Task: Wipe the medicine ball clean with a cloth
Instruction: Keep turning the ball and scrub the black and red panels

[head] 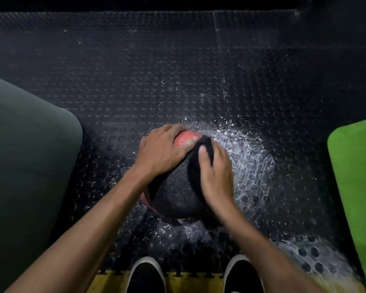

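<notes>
Black-and-red textured medicine ball [178,187] sits on the studded rubber floor [135,81], directly under both hands and just ahead of the person's shoes [145,275]. A round ball has no long axis, so any wipe direction works; what counts is which face is already covered. Dark cloth [203,151] lies over the ball's upper right, pressed down by the right hand [217,176], fingers [202,151] laid fairly flat and close together on the fabric; can't tell whether the thumb pinches it. Left hand [163,151] cups the upper left, fingers curled over the far top onto the red panel, steadying the ball.

Judgement: wipe is mid-way, w/ the cloth hand nearer the right flank and the near-side black panel exposed between the wrists, so the next stroke prob. sweeps toward the body or the left hand rolls the ball.

White powdery residue [247,157] is spread on the floor right of and beyond the cloth hand, more near the right shoe. Grey mat [30,155] lies well left of the left hand, green mat [355,176] well right of the right; open floor beyond both gives room. Yellow edging [194,282] runs by the shoes.
</notes>
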